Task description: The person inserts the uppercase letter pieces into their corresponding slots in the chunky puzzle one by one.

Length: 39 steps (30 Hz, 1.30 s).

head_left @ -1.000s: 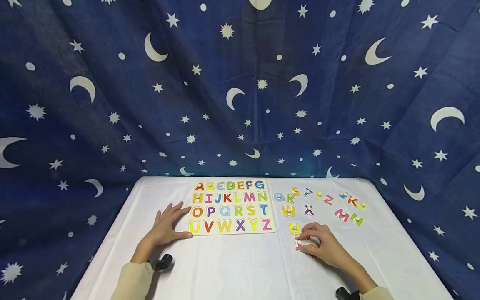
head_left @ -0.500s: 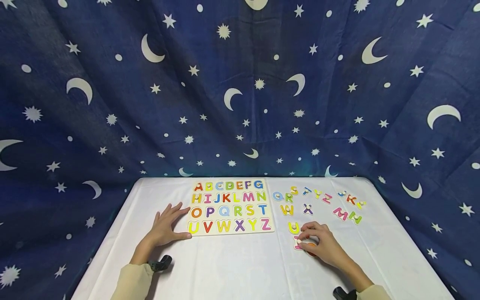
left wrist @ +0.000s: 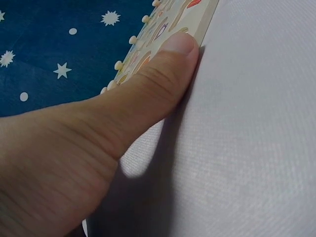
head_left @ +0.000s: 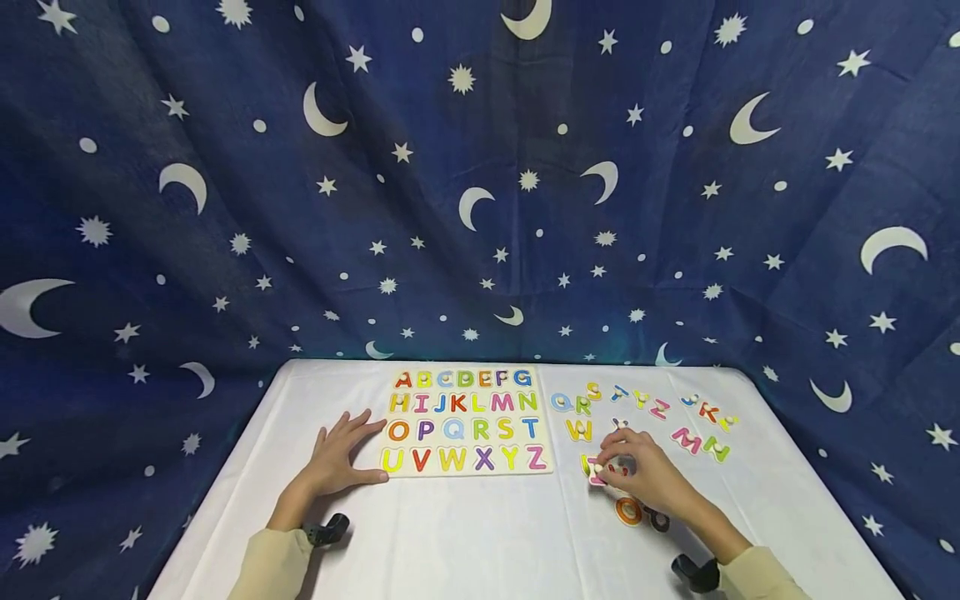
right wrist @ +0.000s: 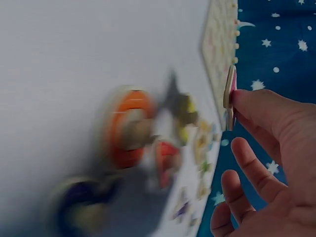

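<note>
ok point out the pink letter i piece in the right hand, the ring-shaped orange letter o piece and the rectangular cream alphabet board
Pink letter I piece (head_left: 595, 474): head view, its pink face.
Orange letter O piece (head_left: 628, 512): head view, its middle.
Cream alphabet board (head_left: 468, 443): head view, bare surface between letters.

letter board (head_left: 468, 417) left — loose letters (head_left: 686, 440) right

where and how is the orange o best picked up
Probably by its knob, pinched from above: the orange O lies flat, knob standing up mid-piece. Approach from the near side, since the dark letter sits close on its right in the head view.
</note>
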Each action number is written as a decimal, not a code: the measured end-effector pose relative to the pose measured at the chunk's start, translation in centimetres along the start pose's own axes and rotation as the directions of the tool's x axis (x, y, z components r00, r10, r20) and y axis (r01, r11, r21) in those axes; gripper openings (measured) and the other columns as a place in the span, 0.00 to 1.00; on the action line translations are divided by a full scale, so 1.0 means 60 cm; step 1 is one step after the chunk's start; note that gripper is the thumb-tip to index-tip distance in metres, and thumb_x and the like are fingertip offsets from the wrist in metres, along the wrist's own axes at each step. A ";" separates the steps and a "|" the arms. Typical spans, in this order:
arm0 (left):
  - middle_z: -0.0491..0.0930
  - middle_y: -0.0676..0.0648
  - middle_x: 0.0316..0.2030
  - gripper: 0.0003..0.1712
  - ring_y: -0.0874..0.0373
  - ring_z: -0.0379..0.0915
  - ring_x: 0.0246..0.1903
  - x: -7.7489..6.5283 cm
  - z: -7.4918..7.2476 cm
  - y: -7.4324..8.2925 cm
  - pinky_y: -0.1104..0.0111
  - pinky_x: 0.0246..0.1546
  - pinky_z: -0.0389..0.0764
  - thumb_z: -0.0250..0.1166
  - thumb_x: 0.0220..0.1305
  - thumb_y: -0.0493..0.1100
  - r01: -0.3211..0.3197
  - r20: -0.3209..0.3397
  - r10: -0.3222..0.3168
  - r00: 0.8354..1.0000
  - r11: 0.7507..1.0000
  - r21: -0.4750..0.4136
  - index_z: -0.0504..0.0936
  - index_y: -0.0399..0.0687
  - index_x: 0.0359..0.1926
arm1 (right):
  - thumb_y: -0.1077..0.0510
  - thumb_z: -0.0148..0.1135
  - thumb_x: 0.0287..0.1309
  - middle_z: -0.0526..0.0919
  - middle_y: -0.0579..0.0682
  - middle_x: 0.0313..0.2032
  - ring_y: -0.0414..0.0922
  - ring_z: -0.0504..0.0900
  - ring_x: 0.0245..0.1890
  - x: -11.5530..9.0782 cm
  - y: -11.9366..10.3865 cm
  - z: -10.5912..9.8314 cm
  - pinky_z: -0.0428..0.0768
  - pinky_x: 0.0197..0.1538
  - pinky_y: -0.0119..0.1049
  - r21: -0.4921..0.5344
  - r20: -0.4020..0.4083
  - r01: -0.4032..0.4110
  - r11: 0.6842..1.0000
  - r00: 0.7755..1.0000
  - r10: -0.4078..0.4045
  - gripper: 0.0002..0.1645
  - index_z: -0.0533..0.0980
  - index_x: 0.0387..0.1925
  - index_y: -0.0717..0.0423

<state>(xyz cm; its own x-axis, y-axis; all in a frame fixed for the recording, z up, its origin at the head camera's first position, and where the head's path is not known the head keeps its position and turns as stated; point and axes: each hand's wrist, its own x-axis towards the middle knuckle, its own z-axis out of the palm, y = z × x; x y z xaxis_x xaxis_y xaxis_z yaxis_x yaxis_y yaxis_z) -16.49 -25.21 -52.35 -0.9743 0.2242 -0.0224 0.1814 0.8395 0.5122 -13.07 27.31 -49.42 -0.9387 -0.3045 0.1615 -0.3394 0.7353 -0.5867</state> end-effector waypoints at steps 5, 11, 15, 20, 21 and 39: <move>0.59 0.36 0.77 0.58 0.30 0.39 0.78 -0.001 -0.002 0.002 0.30 0.72 0.32 0.82 0.40 0.68 -0.005 -0.005 0.005 1.000 1.000 -0.008 0.73 0.53 0.72 | 0.59 0.79 0.54 0.83 0.38 0.43 0.50 0.79 0.51 0.059 -0.032 0.007 0.79 0.56 0.54 0.023 -0.023 0.013 1.000 1.000 -0.013 0.10 0.86 0.33 0.39; 0.59 0.36 0.77 0.57 0.31 0.39 0.78 -0.001 -0.002 -0.001 0.30 0.72 0.32 0.81 0.41 0.67 -0.002 0.004 0.002 1.000 1.000 0.013 0.73 0.54 0.73 | 0.58 0.77 0.56 0.86 0.42 0.43 0.50 0.82 0.44 0.137 -0.072 0.042 0.82 0.47 0.47 0.106 -0.051 0.057 0.993 0.997 -0.052 0.06 0.87 0.35 0.44; 0.59 0.37 0.77 0.57 0.30 0.40 0.78 -0.001 0.001 -0.001 0.29 0.72 0.33 0.82 0.41 0.67 -0.012 0.002 0.012 1.000 1.000 0.003 0.73 0.54 0.73 | 0.58 0.77 0.56 0.86 0.42 0.43 0.50 0.81 0.43 0.179 -0.090 0.071 0.81 0.47 0.46 0.172 -0.065 0.062 0.983 0.997 -0.051 0.06 0.88 0.36 0.46; 0.60 0.36 0.77 0.58 0.30 0.40 0.78 -0.003 0.006 -0.001 0.29 0.72 0.34 0.81 0.40 0.68 -0.007 -0.003 0.007 1.000 1.000 0.003 0.73 0.53 0.72 | 0.59 0.76 0.55 0.85 0.44 0.41 0.53 0.81 0.44 0.222 -0.116 0.107 0.81 0.49 0.49 0.254 -0.069 0.063 0.965 0.997 -0.047 0.06 0.88 0.36 0.49; 0.60 0.36 0.77 0.58 0.30 0.40 0.78 -0.003 0.007 -0.001 0.29 0.72 0.34 0.82 0.40 0.68 -0.007 -0.008 0.007 1.000 1.000 0.003 0.73 0.53 0.72 | 0.59 0.76 0.55 0.85 0.44 0.41 0.52 0.81 0.45 0.231 -0.120 0.116 0.80 0.49 0.47 0.261 -0.071 0.062 0.963 0.996 -0.045 0.06 0.88 0.36 0.49; 0.60 0.36 0.77 0.58 0.30 0.39 0.78 -0.001 0.010 -0.009 0.29 0.72 0.32 0.82 0.40 0.68 -0.017 -0.026 0.017 1.000 1.000 0.002 0.73 0.54 0.72 | 0.58 0.75 0.56 0.86 0.44 0.42 0.48 0.79 0.45 0.328 -0.182 0.249 0.75 0.58 0.46 0.324 -0.073 0.068 0.944 0.996 -0.047 0.04 0.89 0.35 0.51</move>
<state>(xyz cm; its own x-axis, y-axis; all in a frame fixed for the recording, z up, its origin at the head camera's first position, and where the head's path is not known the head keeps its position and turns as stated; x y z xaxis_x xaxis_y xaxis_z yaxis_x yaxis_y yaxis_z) -16.44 -25.36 -53.15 -0.9741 0.2258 0.0090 0.1985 0.8362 0.5112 -26.91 4.23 -51.68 -0.9238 -0.2933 0.2462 -0.3646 0.4772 -0.7996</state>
